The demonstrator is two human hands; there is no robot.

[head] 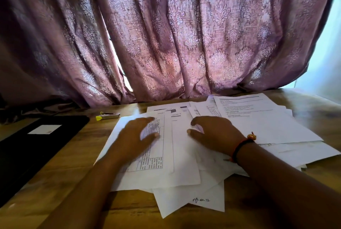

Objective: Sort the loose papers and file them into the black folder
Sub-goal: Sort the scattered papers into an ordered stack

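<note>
Several loose white papers (258, 129) lie fanned and overlapping across the middle and right of the wooden table. My left hand (136, 136) rests flat on a sheet printed with a table, fingers spread and holding nothing. My right hand (215, 132), with a red and black wrist band, lies flat on the sheets beside it, fingers slightly curled over a paper's edge. The black folder (27, 147) lies closed at the left, a white label on its cover, apart from both hands.
A silver stapler with a yellow tip (108, 115) lies behind the papers, between them and the folder. A purple patterned curtain (166, 35) hangs right behind the wooden table (77, 164). One sheet with handwriting (201, 200) sticks out toward the front edge.
</note>
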